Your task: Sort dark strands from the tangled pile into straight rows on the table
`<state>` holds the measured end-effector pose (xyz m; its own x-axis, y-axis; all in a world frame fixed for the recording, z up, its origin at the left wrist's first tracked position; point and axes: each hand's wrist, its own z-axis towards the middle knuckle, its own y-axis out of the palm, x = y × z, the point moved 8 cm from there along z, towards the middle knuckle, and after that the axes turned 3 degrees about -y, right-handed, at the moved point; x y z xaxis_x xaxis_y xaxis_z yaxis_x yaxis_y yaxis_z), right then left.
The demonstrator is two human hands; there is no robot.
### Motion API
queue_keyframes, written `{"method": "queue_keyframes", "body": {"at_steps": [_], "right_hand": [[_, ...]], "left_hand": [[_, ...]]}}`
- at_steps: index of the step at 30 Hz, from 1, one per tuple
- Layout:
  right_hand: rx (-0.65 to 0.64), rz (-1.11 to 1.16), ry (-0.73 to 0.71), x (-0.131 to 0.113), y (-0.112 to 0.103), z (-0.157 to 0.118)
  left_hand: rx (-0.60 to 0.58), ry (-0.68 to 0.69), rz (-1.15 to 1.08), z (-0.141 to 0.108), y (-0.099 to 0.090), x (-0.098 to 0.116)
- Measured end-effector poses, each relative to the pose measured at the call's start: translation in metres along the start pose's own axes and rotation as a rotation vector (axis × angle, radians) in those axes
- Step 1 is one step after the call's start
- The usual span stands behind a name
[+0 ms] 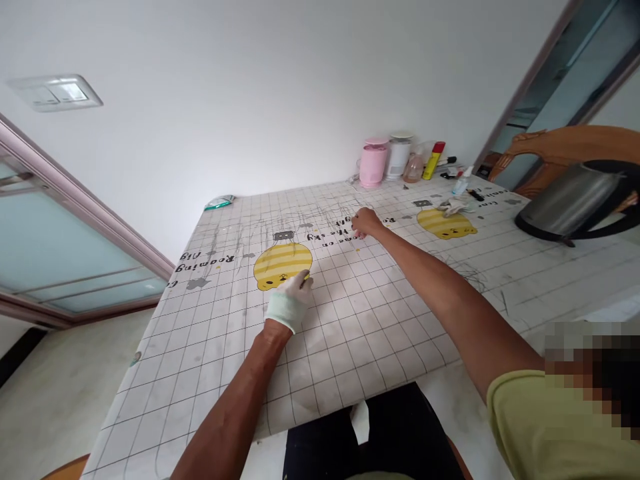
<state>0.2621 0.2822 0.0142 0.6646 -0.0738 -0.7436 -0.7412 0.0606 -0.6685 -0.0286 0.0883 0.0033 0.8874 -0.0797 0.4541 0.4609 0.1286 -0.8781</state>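
My left hand, in a white glove with a pale green cuff, is low over the tablecloth beside a printed yellow striped bear balloon. Its fingers are closed, with a small dark spot at the fingertips that I cannot make out. Farther forward and to the right, my bare right hand is at the cloth near the printed lettering. The fingers of that hand are bent together, and what they hold, if anything, is hidden. A whitish glove lies on the right-hand printed balloon.
Along the wall stand a pink container, a white container, an amber bottle and a yellow can with a red cap. A spray bottle is nearer. At the right is a steel kettle; a green packet lies back left.
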Motion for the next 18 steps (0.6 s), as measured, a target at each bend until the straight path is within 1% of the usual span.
{"method": "queue_keyframes", "body": {"at_steps": [2, 4, 6, 8, 11, 13, 14, 15, 16, 17, 18], "right_hand": [[0.033, -0.041, -0.025, 0.003, -0.01, -0.02], [0.071, -0.079, -0.071, 0.008, -0.026, -0.045], [0.117, -0.134, -0.113, 0.02, -0.054, -0.075], [0.172, -0.199, -0.128, 0.04, -0.096, -0.108], [0.243, -0.296, -0.071, 0.086, -0.179, -0.16], [0.243, -0.385, 0.083, 0.129, -0.232, -0.193], [0.227, -0.415, 0.192, 0.152, -0.253, -0.209], [0.214, -0.439, 0.281, 0.172, -0.27, -0.224], [0.21, -0.456, 0.309, 0.185, -0.281, -0.236], [0.183, -0.475, 0.343, 0.198, -0.285, -0.247], [0.154, -0.492, 0.37, 0.208, -0.285, -0.256]], "left_hand": [[-0.001, -0.025, -0.019, 0.001, -0.002, -0.003], [0.013, -0.046, -0.036, 0.001, -0.004, -0.006], [0.034, -0.066, -0.054, 0.002, -0.005, -0.009], [0.026, -0.063, -0.058, 0.003, -0.003, -0.009], [-0.005, -0.06, -0.027, 0.004, 0.001, -0.006], [-0.03, -0.041, -0.004, 0.003, 0.003, -0.002], [-0.039, -0.034, -0.005, 0.002, 0.003, 0.0], [-0.049, -0.032, -0.013, 0.001, 0.003, 0.001], [-0.062, -0.035, -0.028, 0.001, 0.004, 0.002], [-0.074, -0.045, -0.045, 0.001, 0.004, 0.002], [-0.083, -0.058, -0.057, 0.001, 0.005, 0.001]]}}
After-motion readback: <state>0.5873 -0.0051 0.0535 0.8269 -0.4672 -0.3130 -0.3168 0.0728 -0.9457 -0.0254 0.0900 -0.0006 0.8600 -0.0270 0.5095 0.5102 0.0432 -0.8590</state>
